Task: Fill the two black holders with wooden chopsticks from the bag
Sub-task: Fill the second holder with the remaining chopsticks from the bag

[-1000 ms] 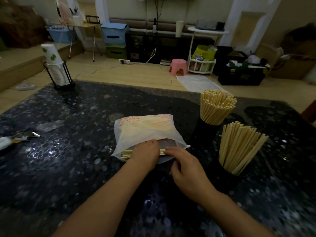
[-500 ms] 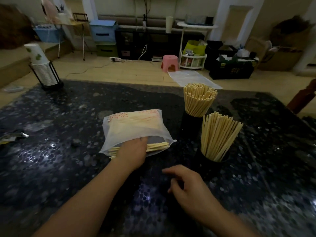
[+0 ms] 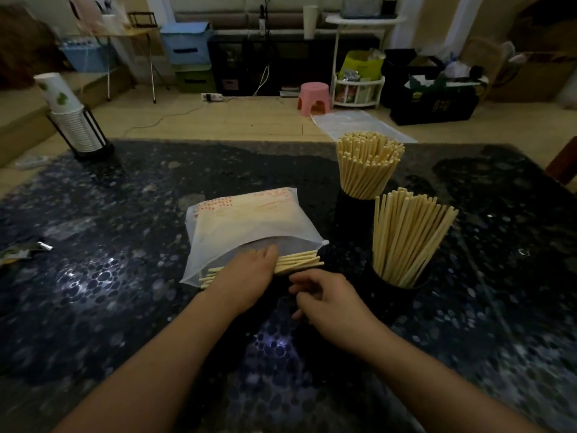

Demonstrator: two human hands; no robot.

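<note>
A white plastic bag (image 3: 246, 225) with red print lies flat in the middle of the dark speckled table (image 3: 125, 214). My left hand (image 3: 246, 276) rests at its open near end, closed over a bundle of wooden chopsticks (image 3: 298, 262) that stick out to the right. My right hand (image 3: 327, 300) hovers just below those tips, fingers curled and holding nothing. To the right stand two black holders packed with chopsticks: the far holder (image 3: 352, 210) and the near holder (image 3: 396, 292).
A black rack with stacked paper cups (image 3: 73, 120) stands at the table's far left corner. A small wrapper (image 3: 22, 251) lies near the left edge. Beyond the table the floor holds a pink stool (image 3: 313, 98), crates and shelves.
My right hand let go of the bag's mouth, drew back toward me, then came close again below the chopstick tips. My left hand has pulled the bundle partly out of the bag.
</note>
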